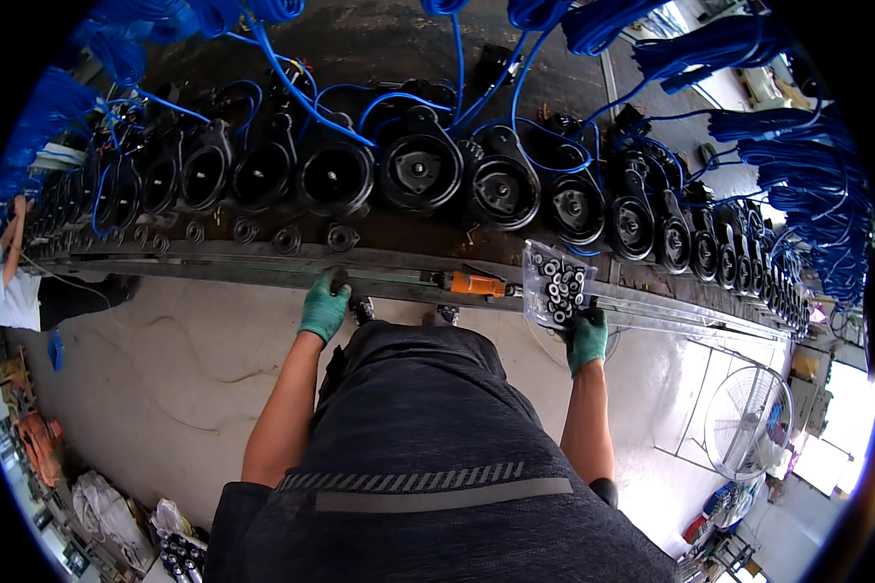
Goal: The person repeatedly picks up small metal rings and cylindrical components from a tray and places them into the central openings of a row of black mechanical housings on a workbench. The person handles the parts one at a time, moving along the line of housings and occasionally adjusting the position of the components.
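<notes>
My right hand (588, 342), in a green glove with dark fingertips, grips the near right corner of a clear plastic tray (532, 303). Inside the tray lie many small ring-shaped parts (564, 284), black with silver-white centres. My left hand (326, 309), gloved the same way, is at the front edge of the bench with its fingers curled; what they hold, if anything, is hidden. Between the two hands, an orange pneumatic screwdriver (478, 284) lies along the bench edge, its tip towards the tray. Beyond my left hand sits a flat black ring part (341, 237).
A long row of round black housings (420, 169) with blue cables stands along the bench (360, 39). Coiled blue cable bundles (797, 165) hang or lie beyond. A co-worker's arm (12, 243) reaches in at far left. A large floor fan (749, 420) stands at right.
</notes>
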Demonstrator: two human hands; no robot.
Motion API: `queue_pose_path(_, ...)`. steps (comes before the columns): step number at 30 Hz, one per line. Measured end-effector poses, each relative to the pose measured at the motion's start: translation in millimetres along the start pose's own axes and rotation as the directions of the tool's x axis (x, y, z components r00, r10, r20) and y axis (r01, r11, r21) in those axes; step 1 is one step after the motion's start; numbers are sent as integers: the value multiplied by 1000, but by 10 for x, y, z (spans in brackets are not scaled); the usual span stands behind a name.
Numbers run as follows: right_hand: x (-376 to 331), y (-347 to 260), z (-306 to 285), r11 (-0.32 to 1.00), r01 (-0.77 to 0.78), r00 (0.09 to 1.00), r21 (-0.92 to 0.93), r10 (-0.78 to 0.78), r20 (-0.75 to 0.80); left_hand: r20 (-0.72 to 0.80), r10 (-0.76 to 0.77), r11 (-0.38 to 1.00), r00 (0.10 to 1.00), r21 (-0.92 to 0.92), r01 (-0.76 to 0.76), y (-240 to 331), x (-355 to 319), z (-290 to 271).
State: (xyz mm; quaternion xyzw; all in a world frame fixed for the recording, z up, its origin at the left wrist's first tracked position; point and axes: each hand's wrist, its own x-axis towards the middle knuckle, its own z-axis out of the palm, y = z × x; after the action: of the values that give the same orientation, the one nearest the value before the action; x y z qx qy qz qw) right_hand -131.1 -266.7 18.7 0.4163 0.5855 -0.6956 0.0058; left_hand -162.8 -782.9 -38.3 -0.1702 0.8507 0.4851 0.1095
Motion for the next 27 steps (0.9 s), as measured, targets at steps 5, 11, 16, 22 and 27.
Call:
queue_pose_path(5,-563,120,684,994,-52,982,101,33,184,73,-41,998,996,-40,44,96,50,-100)
queue_pose_path(11,-682,402,1751,996,0,968,93,-23,248,179,20,999,984,29,-26,400,118,-329)
queue_pose_path(16,-635,406,2040,978,73,986,-197,-41,162,263,49,999,964,4,-52,412,221,-481)
queue_pose_path(22,-872,170,2088,270,477,806,-836,-514,294,299,114,993,947,-30,-110,30,385,-530)
queue_pose_path(27,-908,-90,2600,57,652,699,-756,-430,571,426,100,993,899,-96,-65,192,399,-699)
